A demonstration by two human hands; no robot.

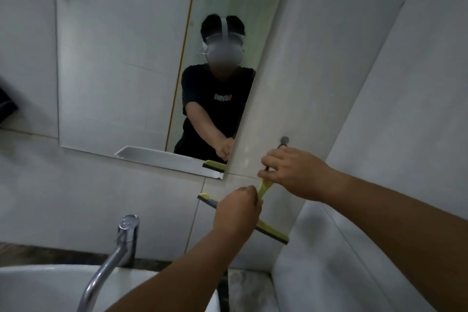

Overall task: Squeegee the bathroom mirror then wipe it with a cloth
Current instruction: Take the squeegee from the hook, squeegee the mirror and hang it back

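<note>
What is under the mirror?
Under the mirror is white tiled wall, a chrome faucet and the sink. The left hand covers the yellow squeegee's middle.

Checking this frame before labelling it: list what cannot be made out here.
Head view only:
- Squeegee blade middle and handle grip: covered by the left hand.
- Wall hook lower part: behind the right hand.
- Dark item at left: cut by the frame edge.
- Cloth: not visible.
</note>
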